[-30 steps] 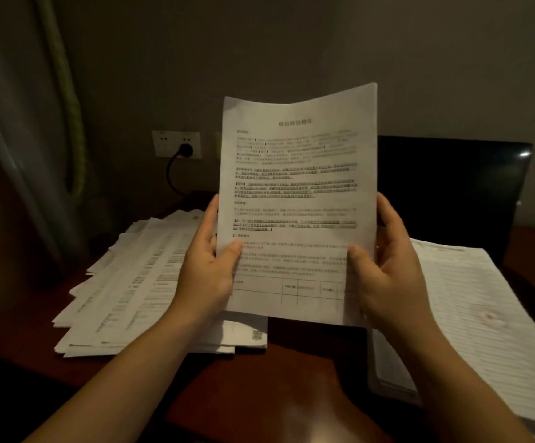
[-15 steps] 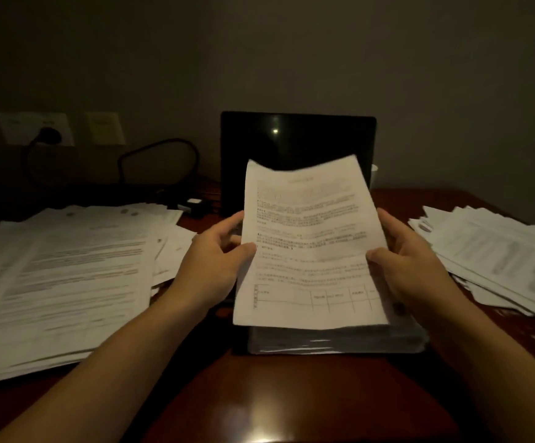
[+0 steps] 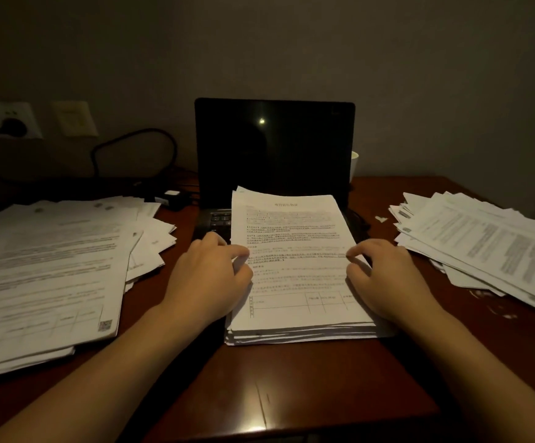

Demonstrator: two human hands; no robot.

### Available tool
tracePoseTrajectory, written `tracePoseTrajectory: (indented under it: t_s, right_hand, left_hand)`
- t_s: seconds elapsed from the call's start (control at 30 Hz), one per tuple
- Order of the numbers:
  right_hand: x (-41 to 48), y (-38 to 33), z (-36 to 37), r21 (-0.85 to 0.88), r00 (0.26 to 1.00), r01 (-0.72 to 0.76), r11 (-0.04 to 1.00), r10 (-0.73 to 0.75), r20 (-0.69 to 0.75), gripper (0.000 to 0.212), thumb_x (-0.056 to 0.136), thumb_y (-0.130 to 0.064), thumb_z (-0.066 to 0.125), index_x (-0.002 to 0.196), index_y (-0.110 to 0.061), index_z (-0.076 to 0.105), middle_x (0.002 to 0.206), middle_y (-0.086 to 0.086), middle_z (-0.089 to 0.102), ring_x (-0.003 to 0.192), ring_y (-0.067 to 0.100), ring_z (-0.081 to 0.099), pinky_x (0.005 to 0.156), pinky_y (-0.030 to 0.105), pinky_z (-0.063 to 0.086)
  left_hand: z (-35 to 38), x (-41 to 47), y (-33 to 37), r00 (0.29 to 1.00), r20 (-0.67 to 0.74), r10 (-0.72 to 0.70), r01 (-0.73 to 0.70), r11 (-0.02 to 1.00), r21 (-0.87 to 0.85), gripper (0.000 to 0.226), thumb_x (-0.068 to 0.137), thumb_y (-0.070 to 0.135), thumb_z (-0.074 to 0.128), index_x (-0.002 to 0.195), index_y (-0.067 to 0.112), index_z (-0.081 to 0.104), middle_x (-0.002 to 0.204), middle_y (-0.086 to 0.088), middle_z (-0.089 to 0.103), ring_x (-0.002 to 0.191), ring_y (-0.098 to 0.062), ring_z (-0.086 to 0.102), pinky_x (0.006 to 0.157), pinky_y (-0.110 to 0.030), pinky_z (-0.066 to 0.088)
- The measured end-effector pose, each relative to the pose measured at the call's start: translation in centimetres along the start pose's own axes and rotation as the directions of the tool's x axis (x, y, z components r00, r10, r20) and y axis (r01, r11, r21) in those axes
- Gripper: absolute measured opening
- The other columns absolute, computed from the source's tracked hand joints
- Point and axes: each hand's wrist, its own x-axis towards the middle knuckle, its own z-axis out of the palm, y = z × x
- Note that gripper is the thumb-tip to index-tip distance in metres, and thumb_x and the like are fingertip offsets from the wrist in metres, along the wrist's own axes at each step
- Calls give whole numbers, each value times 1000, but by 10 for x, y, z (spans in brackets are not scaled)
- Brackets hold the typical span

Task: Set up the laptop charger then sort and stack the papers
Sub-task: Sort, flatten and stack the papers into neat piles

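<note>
Centre stack (image 3: pixel 301 334) sat mid-tabletop (image 3: pixel 291 394) towards the near edge, its far end lying over the keyboard of the open, dark-screened laptop (image 3: pixel 272 145). Top sheet (image 3: pixel 291 238) lay flat on it.

Left hand (image 3: pixel 208 276) was at the stack's left edge and right hand (image 3: pixel 387 279) at its right edge. The hands were apart, fingers curled, tips touching the sheet. Could not tell whether either pinched the sheet or merely rested on it.

A looser, fanned left pile (image 3: pixel 52 266) reached the tabletop's left edge; the right pile (image 3: pixel 483 244) lay by the right edge.

Charger cable (image 3: pixel 132 145) looped at the far left, with a plug (image 3: pixel 12 127) in the wall socket.

Judgement: single sheets are light, limp and slick on each other. Best held at both long edges. The stack is heavier and apt to slew, so square it from the sides.
</note>
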Motion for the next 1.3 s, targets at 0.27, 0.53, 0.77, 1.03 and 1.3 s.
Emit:
tracePoseTrajectory:
  t_s: [0.27,0.53,0.77,1.03,1.3]
  right_hand:
    - [-9,-20,-6,-135,995,96,986,-94,16,43,101,-47,48,140,-31,54,157,-4,37,145,20,26,117,45,27]
    - [-18,-68,-5,-127,964,267,955,-262,51,48,102,-45,47,149,-33,43,167,-5,17,155,19,3,124,40,11]
    - [-29,-148,20,-1,880,466,885,-464,97,42,101,-42,51,141,-29,54,158,-5,36,147,14,28,116,31,29]
    - [-37,-232,63,259,812,505,824,-555,183,27,99,-37,59,122,-26,67,115,-8,70,90,0,62,72,12,48]
    - [-26,-268,95,276,829,396,876,-470,303,35,98,-33,63,130,-24,58,113,-3,69,82,3,60,60,11,42]
  left_hand:
    - [1,-3,-2,999,44,31,-32,999,25,62,100,57,40,156,37,20,154,4,34,143,-20,27,115,-45,27]
    - [-9,-12,-25,992,115,49,-45,998,-41,66,101,60,32,158,40,4,166,6,16,154,-20,-3,124,-52,5]
    - [-41,-31,-85,993,88,-79,73,995,65,62,101,63,26,157,41,13,167,5,13,155,-21,-8,122,-54,2]
    - [-80,-59,-170,959,130,-252,234,962,139,55,106,51,23,158,37,17,168,6,8,155,-22,-8,122,-59,-1]
    - [-73,-79,-201,944,167,-285,266,956,127,61,102,62,20,159,40,10,169,8,0,155,-22,-6,121,-58,-6]
